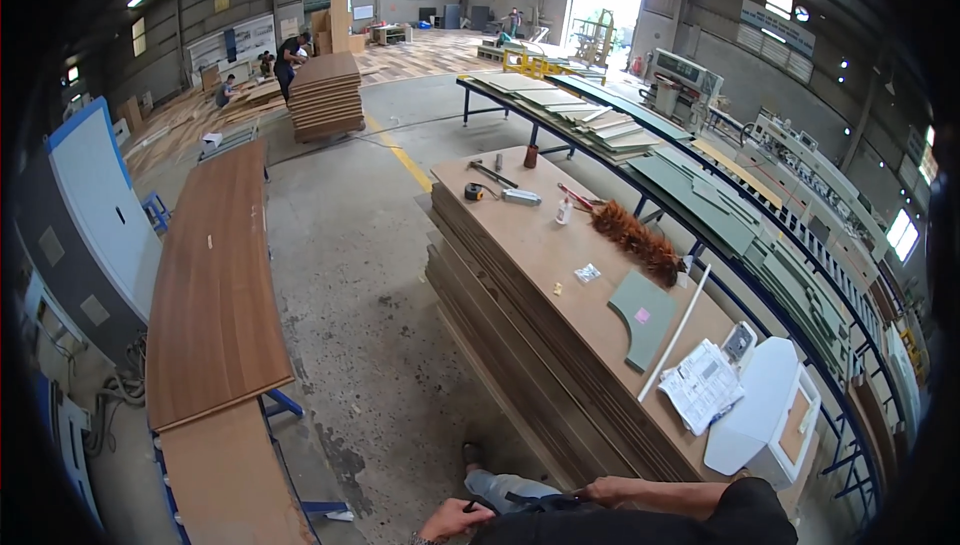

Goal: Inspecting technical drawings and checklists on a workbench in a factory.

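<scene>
Both my hands are low in the view, close to my body. My left hand (455, 521) is curled closed, with a small dark thing at its fingers that is too small to name. My right hand (606, 490) is held at my waist, its fingers bent in against dark material; what they grip is hidden. To the right of it stands a tall stack of brown boards (540, 315). On top lie papers (702, 385), a white plastic-looking housing (752, 407), a thin white strip (676, 333) and a green curved panel (642, 315).
Farther along the stack are a feather duster (638, 241), a small bottle (564, 211), a tape measure (474, 192) and a hammer (492, 175). A long rack (700, 190) with green panels runs behind. Brown panels (215, 285) lie on a blue-framed stand at left. People work far off.
</scene>
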### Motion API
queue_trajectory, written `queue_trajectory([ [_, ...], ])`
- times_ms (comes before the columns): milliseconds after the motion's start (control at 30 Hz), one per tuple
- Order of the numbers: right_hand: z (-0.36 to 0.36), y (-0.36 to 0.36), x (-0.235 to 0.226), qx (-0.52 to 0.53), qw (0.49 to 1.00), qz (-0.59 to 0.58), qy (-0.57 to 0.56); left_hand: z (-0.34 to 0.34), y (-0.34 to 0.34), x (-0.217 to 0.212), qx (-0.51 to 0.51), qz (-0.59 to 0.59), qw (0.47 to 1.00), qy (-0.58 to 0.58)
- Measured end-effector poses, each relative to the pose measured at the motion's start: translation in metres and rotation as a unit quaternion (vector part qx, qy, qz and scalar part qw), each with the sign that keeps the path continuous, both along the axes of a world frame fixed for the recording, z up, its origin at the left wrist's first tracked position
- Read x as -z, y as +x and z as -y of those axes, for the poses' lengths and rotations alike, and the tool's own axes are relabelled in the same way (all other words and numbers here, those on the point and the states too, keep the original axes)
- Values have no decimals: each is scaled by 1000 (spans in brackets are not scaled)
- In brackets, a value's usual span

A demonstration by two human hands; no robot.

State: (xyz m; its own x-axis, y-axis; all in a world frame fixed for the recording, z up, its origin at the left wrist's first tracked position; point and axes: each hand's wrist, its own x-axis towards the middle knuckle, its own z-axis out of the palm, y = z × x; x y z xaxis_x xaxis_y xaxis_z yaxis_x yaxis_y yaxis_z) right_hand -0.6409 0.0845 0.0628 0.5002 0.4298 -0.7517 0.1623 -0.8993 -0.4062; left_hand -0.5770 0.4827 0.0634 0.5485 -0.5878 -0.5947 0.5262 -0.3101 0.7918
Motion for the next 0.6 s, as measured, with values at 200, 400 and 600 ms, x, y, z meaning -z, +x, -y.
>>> queue_trajectory([
  [200,-59,99,52,54,997,5,46,-48,65,6,-111,4,993,33],
  [400,-66,211,70,117,936,-293,156,-99,120,29,24,164,978,130],
  [600,-108,291,40,330,906,-161,211,-150,189,2,4,96,971,220],
])
